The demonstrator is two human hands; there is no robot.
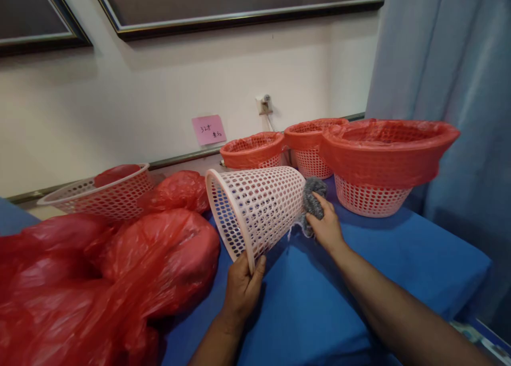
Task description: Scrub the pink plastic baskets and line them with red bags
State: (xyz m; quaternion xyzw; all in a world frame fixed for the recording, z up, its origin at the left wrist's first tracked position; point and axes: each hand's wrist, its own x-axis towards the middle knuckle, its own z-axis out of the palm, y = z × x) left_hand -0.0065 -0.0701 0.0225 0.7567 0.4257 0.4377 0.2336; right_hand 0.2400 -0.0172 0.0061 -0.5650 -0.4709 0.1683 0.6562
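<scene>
A pale pink perforated plastic basket (265, 201) lies tilted on its side above the blue-covered table (295, 312), its mouth facing left. My left hand (243, 286) grips the lower part of its rim, thumb on one side and fingers on the other. Pressed to the base end of the basket is a grey cloth (313, 195), bunched up, with pale loose threads hanging below it. My right hand (327, 225) is closed around this cloth. The fingertips of my left hand are partly hidden behind the rim.
Red plastic bags (159, 254) pile up at the left, before another pink basket (107, 193). Several baskets lined with red bags stand at the back and right, the nearest a large lined basket (375, 195). A wall socket (264, 106) and pink note (208, 130) are behind.
</scene>
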